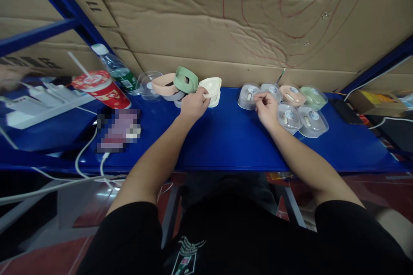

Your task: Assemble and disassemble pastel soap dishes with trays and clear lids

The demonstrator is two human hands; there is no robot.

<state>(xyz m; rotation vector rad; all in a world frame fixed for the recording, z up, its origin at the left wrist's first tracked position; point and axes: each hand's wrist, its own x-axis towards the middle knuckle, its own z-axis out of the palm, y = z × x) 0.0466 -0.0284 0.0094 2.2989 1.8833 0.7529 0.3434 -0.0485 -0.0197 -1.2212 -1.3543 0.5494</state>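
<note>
My left hand (194, 105) is closed, its fingertips pinching the edge of a cream plastic box part (213, 86). Beside it, a green box part (186, 80) leans over a peach one (164, 84), with grey parts (177, 95) underneath. My right hand (267, 108) has its thumb and fingers pinched together at the right side of a grey box with a clear lid (248, 96); anything between the fingertips is too small to make out. More lidded boxes stand around this hand: a peach one (292, 95), a green one (313, 97) and several grey ones (312, 121).
A red paper cup with straw (111, 90), a water bottle (121, 73) and a clear lid-like piece (149, 85) stand at the left. Near them are a power strip (41, 109) and cables. A dark phone (346, 111) and cardboard box (380, 103) lie right. Cardboard backs the blue table (222, 146).
</note>
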